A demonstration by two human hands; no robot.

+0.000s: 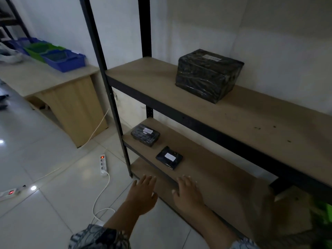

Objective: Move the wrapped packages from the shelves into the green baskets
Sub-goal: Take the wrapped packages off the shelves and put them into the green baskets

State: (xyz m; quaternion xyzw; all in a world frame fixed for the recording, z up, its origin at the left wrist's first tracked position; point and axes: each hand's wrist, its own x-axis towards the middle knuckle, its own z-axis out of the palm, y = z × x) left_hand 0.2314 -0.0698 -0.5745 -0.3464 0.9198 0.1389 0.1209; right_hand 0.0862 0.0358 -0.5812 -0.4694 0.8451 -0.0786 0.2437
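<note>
Reach step: my spread, empty left hand [143, 191] and right hand [188, 193] hovered short of the small flat black plastic-wrapped package [169, 157], a grasp seemingly due next.

Black packages [209, 75], green basket [44, 49]

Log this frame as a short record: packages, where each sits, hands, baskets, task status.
large package: on upper shelf, near the wall
left small package: on middle shelf, left end
right small package: same shelf, apart from the first
left hand: open, empty, held out toward the shelves
right hand: open, empty, beside the left
green basket: on desk far left, between blue baskets
floor: power strip, switch lit red
status: three packages on the shelves, none held
</note>
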